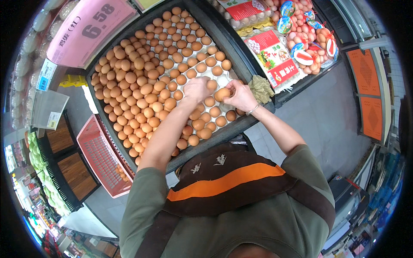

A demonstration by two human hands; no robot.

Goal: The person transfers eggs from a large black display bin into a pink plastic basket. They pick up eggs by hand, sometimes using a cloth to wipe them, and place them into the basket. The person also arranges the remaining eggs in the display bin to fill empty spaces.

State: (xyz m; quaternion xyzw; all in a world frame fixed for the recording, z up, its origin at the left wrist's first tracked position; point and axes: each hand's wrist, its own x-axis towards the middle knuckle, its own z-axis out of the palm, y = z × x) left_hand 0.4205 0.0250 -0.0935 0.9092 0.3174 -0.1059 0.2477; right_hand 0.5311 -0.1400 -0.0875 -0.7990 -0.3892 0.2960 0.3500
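My right hand (pixel 241 96) pinches a brown egg (pixel 222 94) between thumb and fingertips, above a grey pulp egg tray (pixel 222 80). Beside it, my left hand (pixel 196 89) is curled low over the same tray, its knuckles up. Against the left fingers sits another brown egg (pixel 211 84); whether they grip it or it rests in its cup, I cannot tell. Eggs fill many of the tray's cups, while a few cups near my hands are bare. Loose brown eggs (pixel 129 77) are heaped left of my left forearm, inside a black-rimmed display bin (pixel 237 42).
A crumpled cloth (pixel 260 88) lies on the bin's right rim. Further right are red-labelled egg packs (pixel 272 58) and netted eggs (pixel 309 48). A pink price sign (pixel 92 30) overhangs the back left. Below the bin's left side, a pink basket (pixel 105 158) holds several eggs.
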